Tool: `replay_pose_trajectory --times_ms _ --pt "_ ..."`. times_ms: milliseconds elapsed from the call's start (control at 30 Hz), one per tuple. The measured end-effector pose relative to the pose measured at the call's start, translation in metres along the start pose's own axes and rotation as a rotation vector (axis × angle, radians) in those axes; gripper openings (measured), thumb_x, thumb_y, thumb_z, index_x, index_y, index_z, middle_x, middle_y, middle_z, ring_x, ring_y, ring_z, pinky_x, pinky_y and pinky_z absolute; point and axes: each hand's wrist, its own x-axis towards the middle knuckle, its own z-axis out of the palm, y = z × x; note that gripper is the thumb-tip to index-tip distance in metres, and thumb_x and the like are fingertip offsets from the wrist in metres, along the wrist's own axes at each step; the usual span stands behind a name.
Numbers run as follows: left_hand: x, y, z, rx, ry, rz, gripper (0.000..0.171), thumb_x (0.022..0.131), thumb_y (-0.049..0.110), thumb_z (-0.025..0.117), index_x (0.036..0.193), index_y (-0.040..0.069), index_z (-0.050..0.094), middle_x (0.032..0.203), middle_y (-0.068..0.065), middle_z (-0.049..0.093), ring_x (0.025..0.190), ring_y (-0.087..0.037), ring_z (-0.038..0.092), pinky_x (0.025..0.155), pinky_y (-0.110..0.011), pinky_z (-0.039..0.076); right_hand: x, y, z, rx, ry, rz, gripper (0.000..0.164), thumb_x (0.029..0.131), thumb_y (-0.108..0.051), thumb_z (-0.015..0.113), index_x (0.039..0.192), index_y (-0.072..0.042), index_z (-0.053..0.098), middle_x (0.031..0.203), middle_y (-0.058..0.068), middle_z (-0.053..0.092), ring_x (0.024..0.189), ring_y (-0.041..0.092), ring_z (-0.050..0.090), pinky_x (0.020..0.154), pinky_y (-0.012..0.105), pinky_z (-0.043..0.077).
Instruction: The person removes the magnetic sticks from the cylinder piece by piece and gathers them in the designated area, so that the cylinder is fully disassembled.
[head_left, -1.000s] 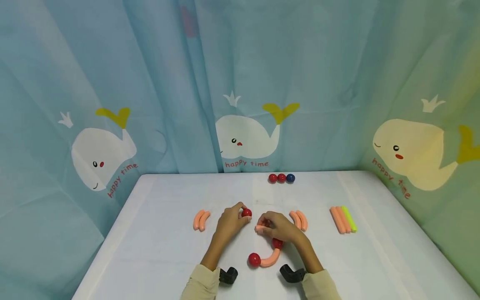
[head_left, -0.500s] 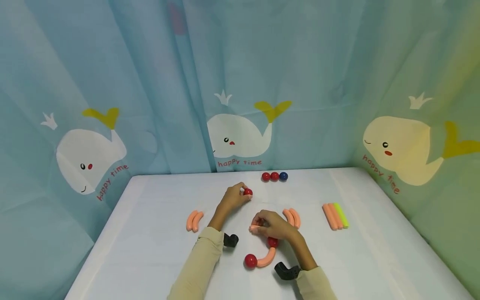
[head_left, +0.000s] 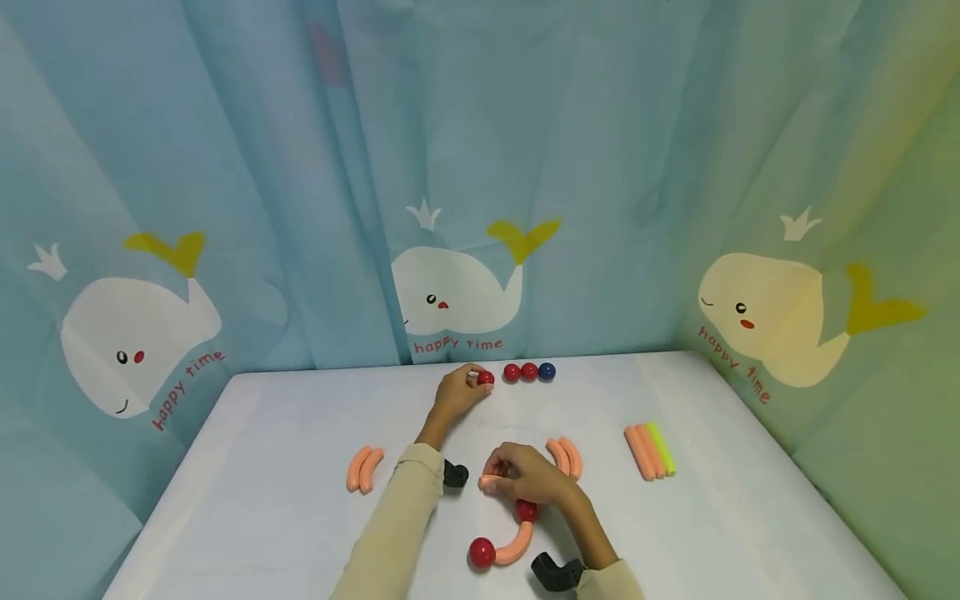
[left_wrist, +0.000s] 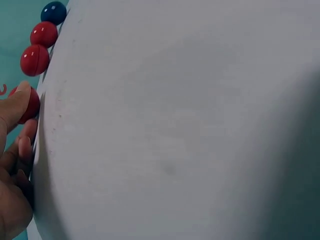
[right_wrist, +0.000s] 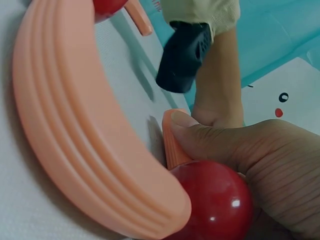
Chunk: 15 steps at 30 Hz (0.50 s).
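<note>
At the far edge of the table, my left hand (head_left: 456,395) pinches a glossy red ball (head_left: 486,378) between thumb and fingers. Just right of that ball stands a row of two red balls (head_left: 521,372) and a dark blue ball (head_left: 547,372). Nearer to me, my right hand (head_left: 531,478) pinches an orange rod (right_wrist: 172,142), partly hidden by the thumb. This rod meets a red ball (right_wrist: 217,200), which is joined to a curved, grooved orange rod (right_wrist: 85,125). Another red ball (head_left: 482,553) sits at that curved rod's other end.
Two curved orange rods (head_left: 365,469) lie at the left, and another curved pair (head_left: 565,457) lies just beyond my right hand. Farther right, straight orange rods (head_left: 643,452) lie beside a lime-green rod (head_left: 662,448). A whale-print curtain (head_left: 600,167) hangs behind the white table (head_left: 285,500).
My left hand has carried the red ball from the middle of the table to the far edge, beside the row of balls. My right hand keeps its hold on the orange rod.
</note>
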Motion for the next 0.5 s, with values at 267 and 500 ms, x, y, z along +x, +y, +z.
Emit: replay_pose_trajectory --times_ms 267,500 --pt "0.014 0.001 0.003 0.009 -0.028 -0.077 0.038 0.086 0.033 0.075 0.119 0.017 0.067 0.089 -0.003 0.064 0.08 -0.016 0.054 0.078 -0.036 0.043 0.0 -0.003 0.001 0.004 -0.012 0.012 0.012 0.09 -0.025 0.071 0.093 -0.014 0.068 0.087 -0.007 0.063 0.075 -0.001 0.049 0.069 0.019 0.043" --pt "0.02 0.003 0.006 0.053 -0.025 -0.082 0.039 0.084 0.038 0.075 0.119 0.022 0.068 0.086 0.0 0.064 0.082 -0.017 0.055 0.087 -0.046 0.037 0.001 -0.001 0.001 0.005 -0.012 0.012 0.01 0.09 -0.024 0.071 0.094 -0.016 0.068 0.087 -0.007 0.062 0.074 0.0 0.048 0.068 0.02 0.043"
